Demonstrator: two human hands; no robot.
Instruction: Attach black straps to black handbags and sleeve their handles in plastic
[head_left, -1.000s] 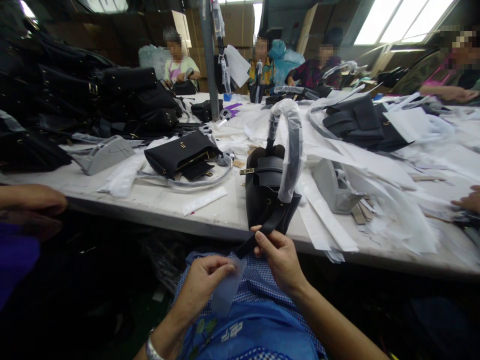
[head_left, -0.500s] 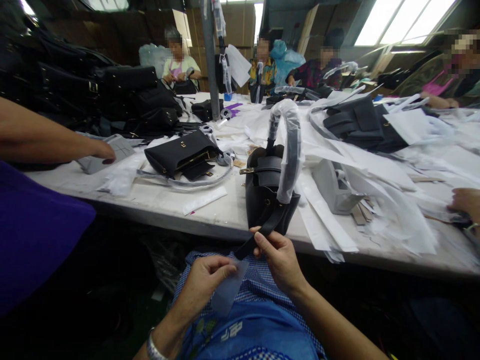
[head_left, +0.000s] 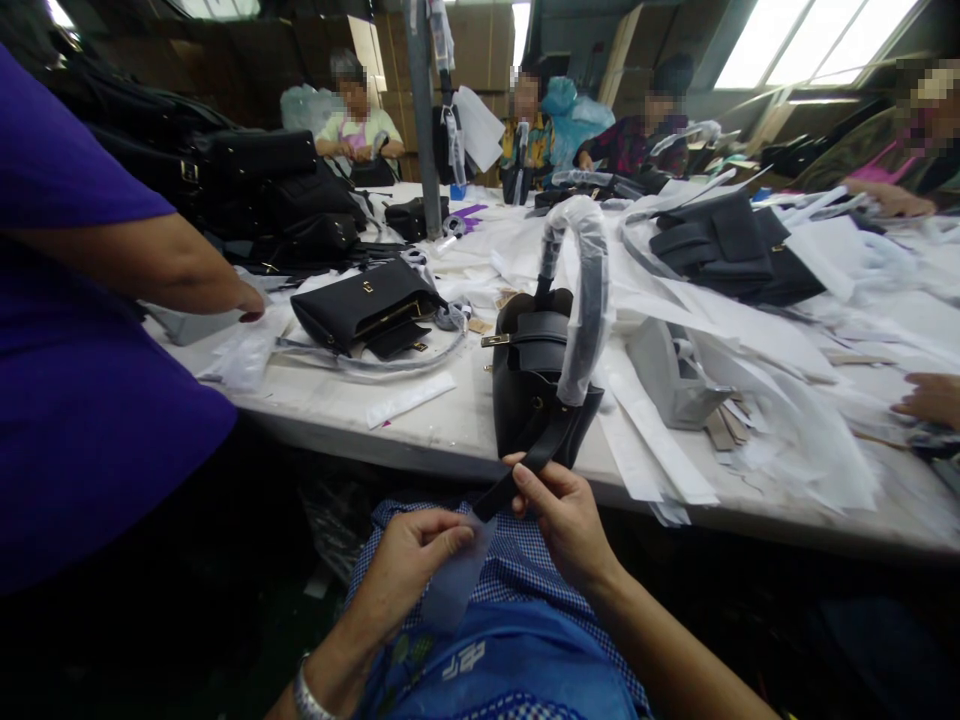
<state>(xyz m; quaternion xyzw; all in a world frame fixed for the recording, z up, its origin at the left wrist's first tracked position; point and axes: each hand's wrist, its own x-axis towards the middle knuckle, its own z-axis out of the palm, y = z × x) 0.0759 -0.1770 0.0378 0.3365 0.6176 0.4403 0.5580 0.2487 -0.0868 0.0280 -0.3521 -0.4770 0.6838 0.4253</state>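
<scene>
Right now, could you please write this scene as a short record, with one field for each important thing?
Left hand: pinching a translucent sheet at the free end of a black strap
Right hand: holding the black strap between thumb and fingers
Nearest bag: black, upright at the edge of the table
Tall loop: wrapped in clear plastic, above that bag
To its left: another black bag with gold-coloured fittings
To its right: grey block
Co-worker at far left: purple sleeve, arm over the table
</scene>
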